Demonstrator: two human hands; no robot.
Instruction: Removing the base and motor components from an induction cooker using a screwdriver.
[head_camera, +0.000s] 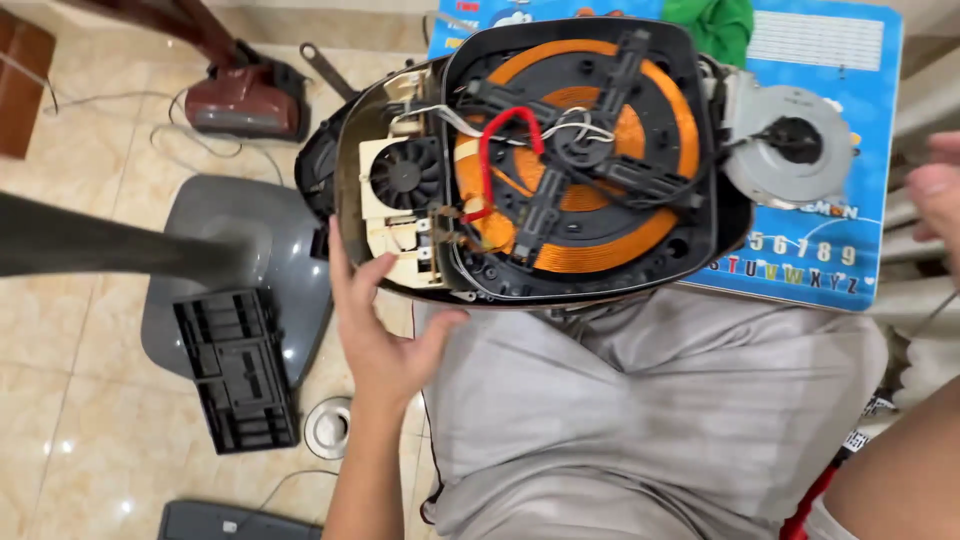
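An opened induction cooker (540, 160) lies on a blue children's table, its orange copper coil (660, 100), black cross bracket, red wire (500, 130) and small black fan (405, 175) exposed. My left hand (380, 320) rests with spread fingers against the cooker's near left edge, by the cream circuit board (400, 240). My right hand (935, 195) shows only partly at the right frame edge, fingers loosely curled, holding nothing that I can see. My lap in grey shorts (640, 410) fills the bottom middle.
A loose grey blower fan (790, 145) sits on the blue table (850, 70) beside a green cloth (715, 25). On the tiled floor lie a grey stand base (225, 230), a black plastic panel (235, 370), a round white part (328, 428), a red appliance (245, 100) and a wrench (325, 68).
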